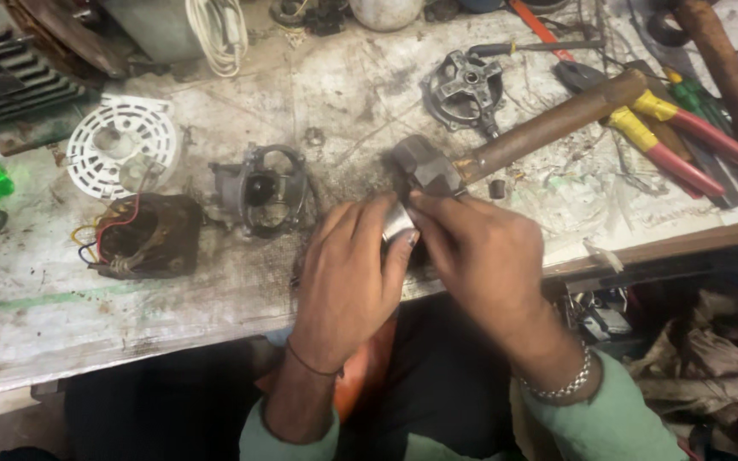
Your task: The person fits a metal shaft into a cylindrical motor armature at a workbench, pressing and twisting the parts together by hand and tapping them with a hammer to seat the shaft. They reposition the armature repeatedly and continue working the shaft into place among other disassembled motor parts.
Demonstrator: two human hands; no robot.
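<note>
Both hands pinch a small metal part (pixel 399 224) at bench edge: left hand (pixel 348 282), right hand (pixel 480 256) | hammer (pixel 471 158) at 12 o'clock, touching-close | motor housing (pixel 262 189) at 10 | risk: the part may slip from fingertips off the edge.

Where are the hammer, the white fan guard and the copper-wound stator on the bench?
hammer (pixel 548 126): head view, on its brown wooden handle, mid-length.
white fan guard (pixel 121 145): head view, on the slotted round face, left of centre.
copper-wound stator (pixel 149 235): head view, on the dark winding body beside the coloured wires.
</note>
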